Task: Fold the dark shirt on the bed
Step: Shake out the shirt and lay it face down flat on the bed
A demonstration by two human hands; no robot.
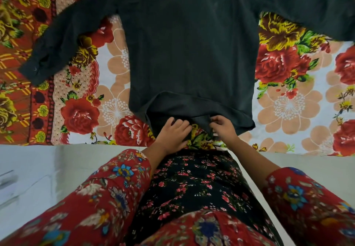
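Beneath dark shirt (190, 53), floral bedsheet (288, 107)

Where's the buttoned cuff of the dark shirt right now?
In the head view, the buttoned cuff lies far left on the floral bedsheet, ending the sleeve spread out from the dark shirt.

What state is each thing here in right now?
dark shirt, spread flat and unfolded, sleeves out, hem rumpled.
left hand, fingers fairly straight, resting on the hem.
right hand, fingers curled, pinching the hem.
floral bedsheet, spread flat under the shirt.
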